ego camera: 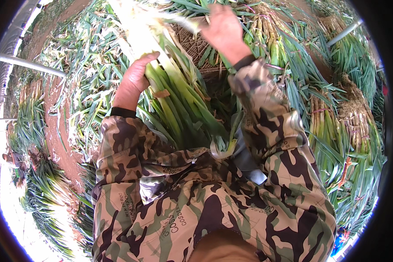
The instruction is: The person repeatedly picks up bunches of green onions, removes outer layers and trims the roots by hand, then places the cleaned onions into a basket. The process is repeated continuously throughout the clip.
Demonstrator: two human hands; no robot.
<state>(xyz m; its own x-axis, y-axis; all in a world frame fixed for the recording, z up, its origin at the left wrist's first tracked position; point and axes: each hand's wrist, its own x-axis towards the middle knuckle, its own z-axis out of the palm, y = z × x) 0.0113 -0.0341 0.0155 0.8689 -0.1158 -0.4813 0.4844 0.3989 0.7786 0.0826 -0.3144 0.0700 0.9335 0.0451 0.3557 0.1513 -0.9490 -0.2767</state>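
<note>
A bunch of long green onions (177, 95) lies slanted in front of my torso. Its white stalks run up and away into strong glare, and its green leaves come down towards my lap. My left hand (136, 77) grips the bunch from the left, the thumb lying across the stalks. Blurred by motion, my right hand (224, 31) is up to the right of the white ends. A pale strip (186, 23), perhaps an onion leaf or peel, reaches to its thumb side. Whether the fingers hold this strip is unclear. A brown band-like piece (161, 94) lies across the leaves.
Behind the bunch stands a brown plastic lattice crate (190, 41). Loose leaves (91, 75) are heaped on the left. Tied onion bundles (324, 127) lie on the right, more onions (49, 196) at lower left. A metal pole (31, 65) juts in from the left.
</note>
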